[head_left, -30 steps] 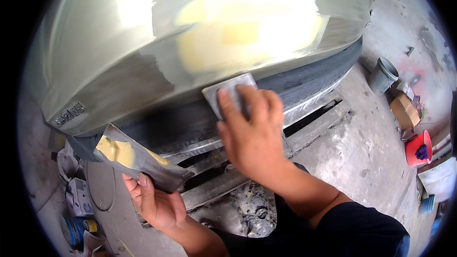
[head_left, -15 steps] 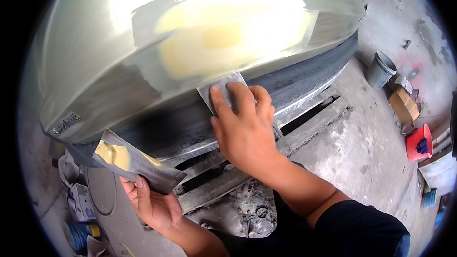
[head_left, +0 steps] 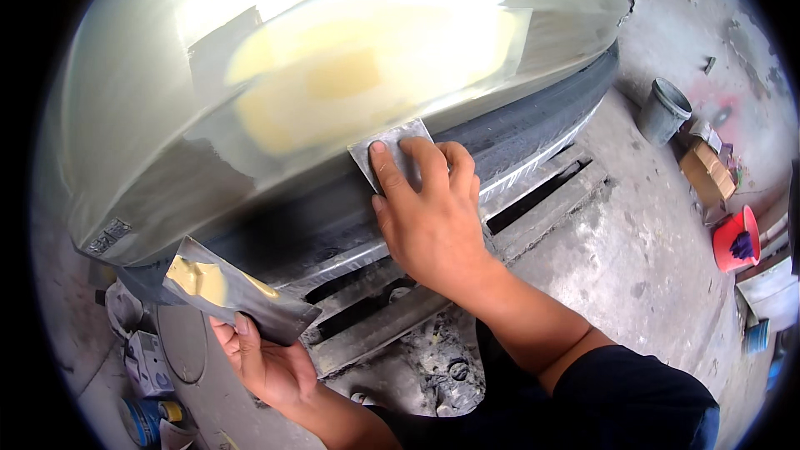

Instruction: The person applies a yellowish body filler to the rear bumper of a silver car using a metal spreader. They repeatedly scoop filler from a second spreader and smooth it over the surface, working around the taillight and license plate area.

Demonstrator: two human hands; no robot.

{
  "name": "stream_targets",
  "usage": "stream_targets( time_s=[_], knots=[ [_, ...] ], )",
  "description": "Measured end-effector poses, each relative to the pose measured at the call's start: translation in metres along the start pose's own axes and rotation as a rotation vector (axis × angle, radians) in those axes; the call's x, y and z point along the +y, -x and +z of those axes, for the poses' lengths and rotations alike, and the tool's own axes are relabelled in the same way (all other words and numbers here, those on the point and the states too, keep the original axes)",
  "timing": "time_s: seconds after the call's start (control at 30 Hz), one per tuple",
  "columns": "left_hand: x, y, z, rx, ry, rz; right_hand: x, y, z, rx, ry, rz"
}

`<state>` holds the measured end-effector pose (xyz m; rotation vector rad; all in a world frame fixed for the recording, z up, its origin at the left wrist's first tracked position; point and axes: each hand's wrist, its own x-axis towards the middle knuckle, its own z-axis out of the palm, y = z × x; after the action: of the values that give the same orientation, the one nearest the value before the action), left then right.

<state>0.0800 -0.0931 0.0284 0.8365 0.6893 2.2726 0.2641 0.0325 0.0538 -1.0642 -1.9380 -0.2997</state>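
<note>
A car bumper [head_left: 142, 117] fills the upper part of the view, with a broad patch of yellow filler putty [head_left: 342, 75] spread over its painted surface. My right hand [head_left: 433, 217] grips a flat metal putty spreader [head_left: 392, 146], fingers pressed on its face, its far edge at the bumper's lower edge just below the patch. Low on the left, my left hand [head_left: 267, 362] holds a grey metal plate [head_left: 267, 308] between thumb and fingers, tilted. A lump of yellow putty [head_left: 200, 279] lies on the plate's far end.
Beneath the bumper runs a black lower trim [head_left: 533, 129] above a slotted floor drain [head_left: 542, 208]. At right stand a grey bucket [head_left: 664, 112], a cardboard box [head_left: 707, 173] and a red bucket [head_left: 735, 240]. Blue cans [head_left: 142, 421] and a white box [head_left: 148, 364] sit at lower left.
The bumper and its putty patch have shifted left in the view. My right hand with the spreader stays near the bumper's lower edge; my left hand with the plate has barely moved.
</note>
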Motion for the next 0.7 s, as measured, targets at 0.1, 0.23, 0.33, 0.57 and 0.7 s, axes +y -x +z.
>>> stream_targets(
  time_s=[0.1, 0.23, 0.33, 0.57, 0.7],
  knots=[
    [0.001, 0.002, -0.001, 0.012, -0.021, 0.007, 0.003, 0.001, -0.017, -0.001, -0.012, 0.019],
    [0.001, 0.004, 0.004, 0.019, -0.026, 0.006, 0.03, -0.016, -0.028, 0.125, -0.035, 0.026],
    [-0.001, 0.005, 0.008, 0.019, -0.022, -0.008, 0.028, -0.016, -0.02, 0.083, -0.007, 0.006],
    [-0.006, 0.011, 0.015, 0.003, -0.019, -0.042, 0.035, -0.003, -0.036, 0.002, -0.008, 0.011],
    [-0.013, 0.015, 0.022, -0.014, -0.037, -0.051, 0.05, -0.015, -0.036, 0.068, -0.013, -0.004]
  ],
)
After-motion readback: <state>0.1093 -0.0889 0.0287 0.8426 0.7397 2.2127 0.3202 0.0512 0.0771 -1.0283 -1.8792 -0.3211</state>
